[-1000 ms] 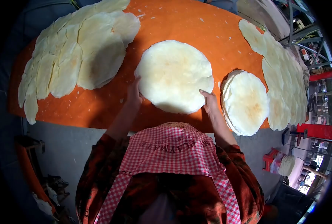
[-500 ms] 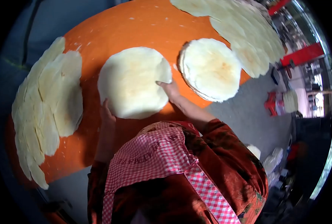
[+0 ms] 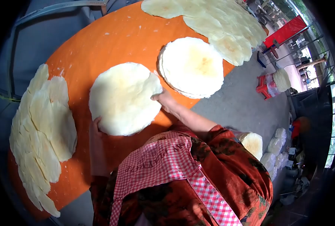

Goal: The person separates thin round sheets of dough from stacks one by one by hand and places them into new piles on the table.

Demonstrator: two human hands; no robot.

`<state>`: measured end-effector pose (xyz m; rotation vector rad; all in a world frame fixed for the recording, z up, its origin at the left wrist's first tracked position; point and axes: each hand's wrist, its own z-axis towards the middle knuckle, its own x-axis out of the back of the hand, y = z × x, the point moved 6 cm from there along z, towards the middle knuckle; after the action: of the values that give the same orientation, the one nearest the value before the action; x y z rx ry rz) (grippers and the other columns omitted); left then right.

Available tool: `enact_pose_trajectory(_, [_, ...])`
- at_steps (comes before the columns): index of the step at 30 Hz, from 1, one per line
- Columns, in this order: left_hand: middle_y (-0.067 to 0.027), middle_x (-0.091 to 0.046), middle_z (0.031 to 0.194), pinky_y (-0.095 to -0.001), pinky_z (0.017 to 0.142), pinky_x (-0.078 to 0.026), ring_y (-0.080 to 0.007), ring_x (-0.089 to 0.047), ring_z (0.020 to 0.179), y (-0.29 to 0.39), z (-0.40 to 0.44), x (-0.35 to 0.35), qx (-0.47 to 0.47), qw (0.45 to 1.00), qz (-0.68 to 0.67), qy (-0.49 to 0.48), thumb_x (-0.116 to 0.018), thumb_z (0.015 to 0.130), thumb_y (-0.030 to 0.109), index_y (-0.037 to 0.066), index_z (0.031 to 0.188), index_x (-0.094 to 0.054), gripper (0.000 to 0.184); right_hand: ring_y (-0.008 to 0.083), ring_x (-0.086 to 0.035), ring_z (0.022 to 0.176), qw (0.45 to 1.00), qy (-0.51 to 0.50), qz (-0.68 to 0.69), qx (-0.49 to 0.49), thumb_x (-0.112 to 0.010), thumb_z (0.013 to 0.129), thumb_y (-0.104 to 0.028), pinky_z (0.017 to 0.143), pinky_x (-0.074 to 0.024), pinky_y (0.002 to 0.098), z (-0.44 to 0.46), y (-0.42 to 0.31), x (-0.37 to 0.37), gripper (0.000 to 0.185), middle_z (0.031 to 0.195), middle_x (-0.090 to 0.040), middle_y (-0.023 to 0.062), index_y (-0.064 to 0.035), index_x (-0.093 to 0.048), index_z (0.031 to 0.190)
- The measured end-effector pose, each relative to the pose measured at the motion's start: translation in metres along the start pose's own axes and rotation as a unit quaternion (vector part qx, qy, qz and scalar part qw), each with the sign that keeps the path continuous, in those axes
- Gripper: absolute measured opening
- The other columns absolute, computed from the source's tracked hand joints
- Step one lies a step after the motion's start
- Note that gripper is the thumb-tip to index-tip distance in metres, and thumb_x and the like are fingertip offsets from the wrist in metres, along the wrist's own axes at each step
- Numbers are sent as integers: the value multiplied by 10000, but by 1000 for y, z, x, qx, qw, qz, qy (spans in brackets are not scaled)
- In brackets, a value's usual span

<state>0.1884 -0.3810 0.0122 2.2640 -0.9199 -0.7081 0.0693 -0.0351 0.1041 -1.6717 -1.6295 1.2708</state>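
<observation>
A large round pale flatbread (image 3: 124,98) is between my hands over the orange tabletop; whether more sheets lie beneath it I cannot tell. My left hand (image 3: 95,127) grips its lower left edge, with the thumb on top and the other fingers hidden below. On the right rim, my right hand (image 3: 165,101) holds it the same way, thumb above and fingers mostly out of sight. Just beyond the right hand sits a thick stack of round flatbreads (image 3: 192,67), the top one browned in spots.
Overlapping thin flatbreads (image 3: 43,132) cover the left side of the orange table (image 3: 111,41). More overlapping flatbreads (image 3: 220,28) spread across the far right. On the grey floor, a red stool (image 3: 263,87) bears a pale round stack. Another pale stack (image 3: 252,145) and plastic bags (image 3: 274,154) are at right.
The camera view has shifted and tilted, so the table and stacks appear farther left. Both hands keep their hold on the flatbread's edges.
</observation>
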Motion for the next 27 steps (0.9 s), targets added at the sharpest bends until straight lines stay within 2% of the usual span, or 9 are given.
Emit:
enact_pose_trajectory(4, [-145, -555, 1204, -397, 902, -458, -259, -541, 1073, 16, 11, -10, -22, 997, -46, -61, -625, 841, 189, -32, 1234, -509, 466, 272, -510, 1151, 991, -76, -59, 90, -528, 733, 129, 991, -411, 373, 27, -57, -11, 648, 1231, -534, 164, 26, -376, 1354])
enact_pose_trajectory(9, [-175, -546, 1200, -356, 908, -451, -237, -537, 1108, 99, -45, -151, -213, 915, 33, -342, -519, 887, 156, -35, 1178, -558, 350, 212, -574, 1036, 930, -90, -126, 332, -583, 723, 76, 910, -462, 343, -30, -227, 26, 601, 1120, -606, 107, -5, -459, 1305])
enact_pose_trajectory(10, [-178, -540, 1210, -357, 920, -445, -239, -532, 1123, 114, -56, -181, -343, 881, 146, -290, -505, 891, 137, -36, 1190, -547, 349, 215, -572, 1033, 935, -51, -121, 328, -563, 725, 83, 908, -461, 332, -43, -247, 48, 574, 1132, -598, 103, -2, -473, 1286])
enact_pose_trajectory(12, [-182, -526, 1236, -362, 950, -426, -240, -515, 1153, 122, -92, -244, -425, 840, 201, -271, -496, 900, 126, -41, 1229, -510, 369, 222, -575, 1015, 935, 14, -99, 341, -547, 734, 86, 901, -463, 326, -70, -271, 96, 541, 1147, -584, 109, 9, -479, 1264])
enact_pose_trajectory(15, [-184, -500, 1285, -377, 1001, -389, -238, -480, 1202, 115, -145, -346, -315, 873, 19, -371, -511, 917, 147, -50, 1310, -429, 447, 232, -576, 1001, 921, 63, -37, 382, -550, 746, 86, 900, -465, 340, -107, -277, 159, 529, 1155, -566, 143, 43, -444, 1262])
enact_pose_trajectory(20, [-169, -573, 1156, -397, 884, -473, -260, -575, 1053, 39, -8, -435, -175, 908, 51, -378, -555, 861, 92, -62, 1232, -464, 412, 266, -528, 1155, 930, 180, 20, 320, -494, 796, 106, 980, -433, 374, -80, -172, 276, 556, 1245, -529, 160, 41, -356, 1330])
enact_pose_trajectory(22, [-151, -601, 1053, -383, 734, -506, -226, -602, 932, -12, 42, -440, -120, 909, 201, -344, -573, 841, 93, -43, 1141, -518, 334, 220, -609, 891, 956, 265, -3, 127, -528, 805, 81, 750, -503, 330, -47, -88, 332, 456, 1066, -608, 125, 36, -428, 1248])
enact_pose_trajectory(24, [-104, -618, 855, -340, 465, -454, -175, -596, 685, -48, 66, -435, -80, 893, 317, -309, -610, 794, 84, 3, 1001, -572, 226, 168, -583, 722, 958, 269, 25, 94, -529, 813, 71, 563, -456, 302, -39, -45, 342, 428, 977, -623, 108, 24, -450, 1230])
enact_pose_trajectory(27, [-149, -579, 993, -351, 629, -527, -219, -606, 850, -55, 53, -434, -157, 945, 233, -166, -672, 720, 15, -14, 1088, -499, 408, 153, -588, 696, 964, 234, 71, 104, -521, 818, 70, 512, -451, 270, -35, -50, 340, 422, 982, -623, 121, 22, -451, 1232])
